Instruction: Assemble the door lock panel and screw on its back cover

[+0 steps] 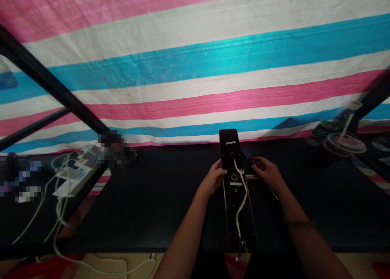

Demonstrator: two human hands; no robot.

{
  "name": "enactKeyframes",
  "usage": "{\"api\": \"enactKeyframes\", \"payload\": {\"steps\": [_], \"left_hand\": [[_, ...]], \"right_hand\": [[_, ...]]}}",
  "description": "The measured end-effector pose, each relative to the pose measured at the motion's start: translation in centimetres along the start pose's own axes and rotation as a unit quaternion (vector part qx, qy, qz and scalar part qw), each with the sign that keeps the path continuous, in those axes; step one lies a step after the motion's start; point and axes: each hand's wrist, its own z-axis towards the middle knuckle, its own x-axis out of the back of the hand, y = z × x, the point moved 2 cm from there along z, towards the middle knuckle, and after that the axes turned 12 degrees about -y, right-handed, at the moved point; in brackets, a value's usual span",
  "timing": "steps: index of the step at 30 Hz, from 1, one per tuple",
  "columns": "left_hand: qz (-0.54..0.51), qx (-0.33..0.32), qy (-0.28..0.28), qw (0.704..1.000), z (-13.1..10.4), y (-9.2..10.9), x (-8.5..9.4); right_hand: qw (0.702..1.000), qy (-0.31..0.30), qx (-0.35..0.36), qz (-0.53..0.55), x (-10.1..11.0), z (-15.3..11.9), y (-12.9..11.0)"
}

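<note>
A long black panel stands tilted over the dark table, with a white cable running down its face and small connectors at its lower end. My left hand grips the panel's left edge, thumb on the front face. On the other side, my right hand is closed around a screwdriver with a clear and red handle; its thin metal shaft points down toward the right, below the hand. Part of a flat, light-edged item shows between the panel and my right hand, too dark to make out.
A black table spans the front. White power strips with tangled cables lie at the left, near blurred items. At the right back stands a clear plastic cup with a straw. Dark metal bars and a striped tarp enclose the workspace.
</note>
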Motion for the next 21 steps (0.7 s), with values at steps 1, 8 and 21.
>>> {"api": "enactKeyframes", "payload": {"steps": [1,8,21], "left_hand": [[-0.001,0.0,-0.001,1.0,0.0,0.0,0.0],[0.001,-0.002,-0.005,1.0,0.1,-0.1,0.3],[0.003,-0.005,-0.01,1.0,0.0,0.1,0.2]], "right_hand": [[1.0,0.0,-0.002,-0.024,0.1,-0.1,0.0],[0.997,-0.011,-0.006,-0.072,0.3,-0.5,0.2],[0.957,0.2,-0.001,0.212,2.0,-1.5,-2.8]]}}
